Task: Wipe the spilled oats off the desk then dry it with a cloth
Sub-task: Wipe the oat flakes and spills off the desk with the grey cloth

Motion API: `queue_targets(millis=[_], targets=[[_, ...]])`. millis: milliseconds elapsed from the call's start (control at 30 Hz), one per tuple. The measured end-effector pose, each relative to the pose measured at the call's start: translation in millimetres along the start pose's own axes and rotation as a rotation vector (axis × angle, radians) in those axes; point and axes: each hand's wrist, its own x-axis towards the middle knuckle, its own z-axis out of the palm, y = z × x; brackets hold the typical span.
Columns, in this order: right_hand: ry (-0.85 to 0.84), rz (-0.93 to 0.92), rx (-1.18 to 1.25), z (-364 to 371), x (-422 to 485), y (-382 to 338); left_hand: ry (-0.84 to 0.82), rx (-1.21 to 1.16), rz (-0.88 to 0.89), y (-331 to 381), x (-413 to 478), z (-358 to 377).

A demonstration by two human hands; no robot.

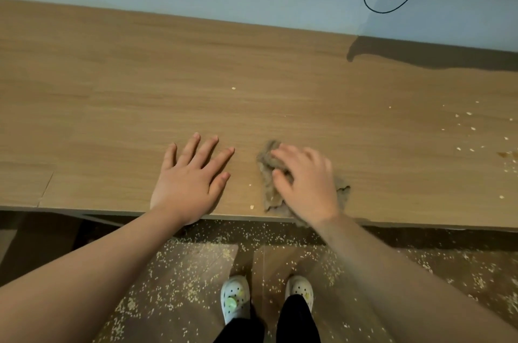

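Oats (473,128) lie only as scattered flakes at the right of the bench (140,90), most now on the floor (193,267) below, so wiping looks nearly done and drying unstarted, the right hand (305,180) in a curled grip on the bunched cloth (269,188) at center, the left hand (190,174) flat, fingers spread wide.

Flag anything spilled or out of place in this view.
Oats are scattered thickly over the floor below the desk front edge. A few stray flakes lie on the desk, mostly toward its right side, near a small brownish smear at the frame's right edge.
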Motion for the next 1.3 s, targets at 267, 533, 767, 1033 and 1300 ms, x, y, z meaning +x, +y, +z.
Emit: queue_targets(millis=[267, 533, 767, 1033, 1300], targets=[[-0.054, -0.101, 0.065, -3.0, 3.5, -3.0, 0.058, -0.113, -0.009, -3.1, -0.7, -4.6], [-0.214, -0.346, 0.087, 5.6, -19.7, -49.0, 0.138, -0.32, -0.032, -8.2, -0.7, -1.8], [0.209, 0.103, 0.206, -18.7, 14.7, -12.7, 0.181, -0.283, -0.077, -10.2, 6.3, -9.1], [0.086, -0.307, 0.116, 14.4, -12.4, -51.2, 0.046, -0.105, -0.187, -26.2, 32.1, -11.7], [0.19, 0.647, -0.073, -24.9, 25.3, 38.8, 0.044, -0.087, -0.192, -23.0, 31.6, -12.6]])
